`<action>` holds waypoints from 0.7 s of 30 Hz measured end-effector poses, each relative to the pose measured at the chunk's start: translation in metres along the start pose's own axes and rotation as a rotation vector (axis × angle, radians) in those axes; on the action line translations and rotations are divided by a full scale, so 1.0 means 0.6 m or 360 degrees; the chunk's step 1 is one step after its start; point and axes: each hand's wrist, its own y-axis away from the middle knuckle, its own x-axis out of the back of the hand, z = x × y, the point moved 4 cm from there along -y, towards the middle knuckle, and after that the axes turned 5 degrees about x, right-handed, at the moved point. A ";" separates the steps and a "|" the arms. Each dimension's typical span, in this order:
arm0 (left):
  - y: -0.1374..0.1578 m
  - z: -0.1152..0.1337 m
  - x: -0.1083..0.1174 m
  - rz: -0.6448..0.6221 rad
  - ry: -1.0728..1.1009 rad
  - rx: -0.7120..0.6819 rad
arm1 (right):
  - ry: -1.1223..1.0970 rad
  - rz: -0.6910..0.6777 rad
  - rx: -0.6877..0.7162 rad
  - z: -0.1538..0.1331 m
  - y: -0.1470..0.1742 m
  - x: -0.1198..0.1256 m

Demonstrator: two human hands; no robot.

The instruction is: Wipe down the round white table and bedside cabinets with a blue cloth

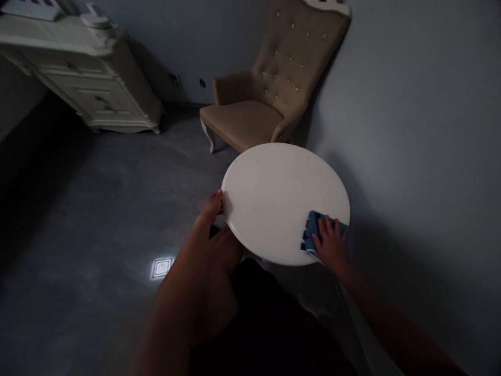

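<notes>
A round white tabletop (274,193) stands in front of me, with a few small dark specks near its far edge. At its left rim, my left hand (212,204) is closed around the edge, thumb on the side and the other fingers mostly hidden beneath. On the right near part of the top lies a folded blue cloth (312,227) with dark patterning and a pale edge. My right hand (332,243) presses down on this cloth, its fingers spread and laid flat over it.
Behind the table is a brown tufted armchair (250,120) with pale legs. A white cabinet (105,96) stands at the back left, bearing a small white object (96,22). The grey wall (422,130) runs close along the right. A bright square pattern (162,268) shows on the floor.
</notes>
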 end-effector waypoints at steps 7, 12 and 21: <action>0.009 -0.019 0.018 -0.0067 0.0082 0.0117 | -0.0465 -0.0119 0.0738 -0.388 -0.082 0.069; 0.009 -0.034 0.052 0.0202 -0.0030 0.0108 | -0.0592 -0.0037 0.1072 -0.521 -0.114 0.092; -0.008 -0.029 0.010 0.0043 -0.0123 0.0077 | -0.0370 -0.0103 0.0675 -0.188 -0.085 0.036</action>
